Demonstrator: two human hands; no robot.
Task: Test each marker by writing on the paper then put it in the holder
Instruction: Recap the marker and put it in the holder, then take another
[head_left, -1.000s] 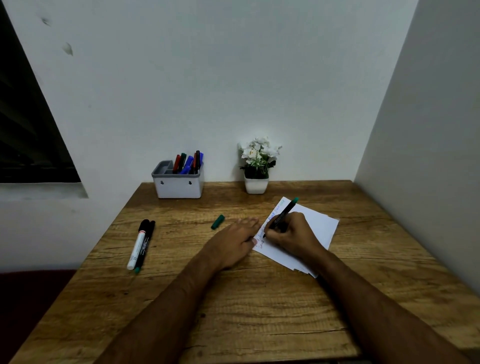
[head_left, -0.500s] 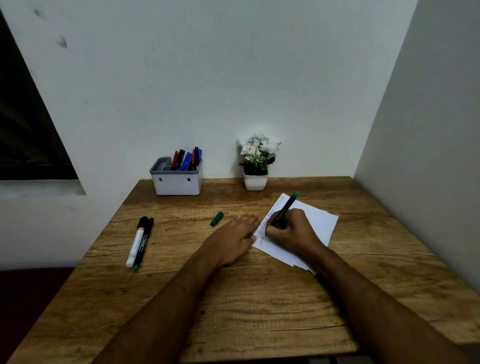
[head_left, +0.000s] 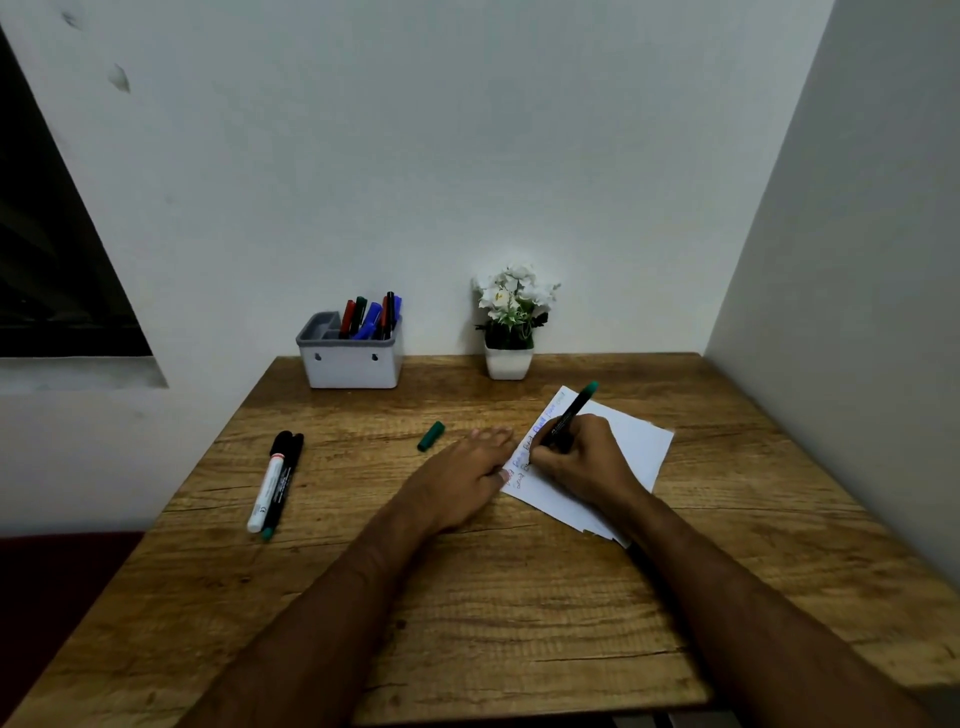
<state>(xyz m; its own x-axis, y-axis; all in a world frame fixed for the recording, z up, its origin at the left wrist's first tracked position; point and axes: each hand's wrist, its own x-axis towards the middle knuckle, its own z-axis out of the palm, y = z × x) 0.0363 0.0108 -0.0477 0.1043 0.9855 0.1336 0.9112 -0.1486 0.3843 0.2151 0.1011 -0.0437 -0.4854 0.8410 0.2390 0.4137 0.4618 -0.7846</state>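
Observation:
My right hand (head_left: 582, 462) grips a black marker with a green end (head_left: 574, 410), tip down on the white paper (head_left: 634, 441), which carries several coloured written words along its left edge. My left hand (head_left: 467, 475) lies flat, fingers spread, its fingertips on the paper's left edge. The marker's green cap (head_left: 430, 436) lies loose on the table left of my left hand. Two more markers, one white (head_left: 269, 486) and one black (head_left: 283, 486), lie side by side at the left. The grey-white holder (head_left: 353, 364) at the back holds several markers.
A small white pot of white flowers (head_left: 509, 332) stands at the back, right of the holder. The wooden table (head_left: 467, 597) sits in a corner, with walls behind and close on the right. Its left edge drops off to a dark floor.
My right hand has shifted the marker slightly along the paper while writing. My left hand stays flat on the paper's edge. The view has tilted a little.

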